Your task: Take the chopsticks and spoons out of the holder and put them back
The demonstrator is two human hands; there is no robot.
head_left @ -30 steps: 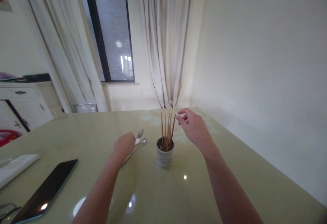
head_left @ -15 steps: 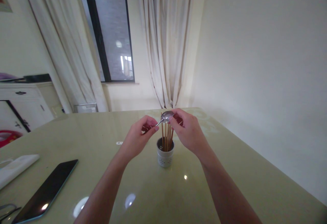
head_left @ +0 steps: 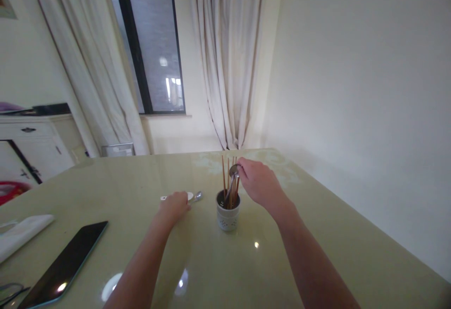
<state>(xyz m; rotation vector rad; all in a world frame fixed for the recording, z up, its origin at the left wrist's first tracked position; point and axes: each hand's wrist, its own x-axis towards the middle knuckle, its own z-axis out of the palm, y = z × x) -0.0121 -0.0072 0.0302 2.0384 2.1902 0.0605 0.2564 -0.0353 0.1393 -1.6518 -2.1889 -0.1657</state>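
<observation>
Evidently, in the head view, our right grip [head_left: 260, 183] is pinched on the upturned bowl of a metal spoon [head_left: 233, 170], whose handle slants down from the fingertips into the pale cup [head_left: 227, 219]. Whether a second bowl overlaps it there is too small for us to tell. We judge the spoon light, stiff and hard to damage, though its polished curve may slip; the bowl's rim, clear above the cup's mouth, seems our best hold. Just beyond the right fingertips, thin wooden sticks [head_left: 223, 173] crowd the same opening and leave the handle little room. The cup, below and to the left of that grip, looks rigid and perhaps easy to tip.

Our left grip [head_left: 172, 209] is curled low over the surface [head_left: 317, 238]; we cannot tell whether it has closed on anything. Another spoon [head_left: 198, 196] pokes out just right of its fingers, and a flat white utensil [head_left: 164, 198] lies partly hidden behind it. Nearer us, well left of that grip, lies a dark-screened device [head_left: 63, 266].
</observation>
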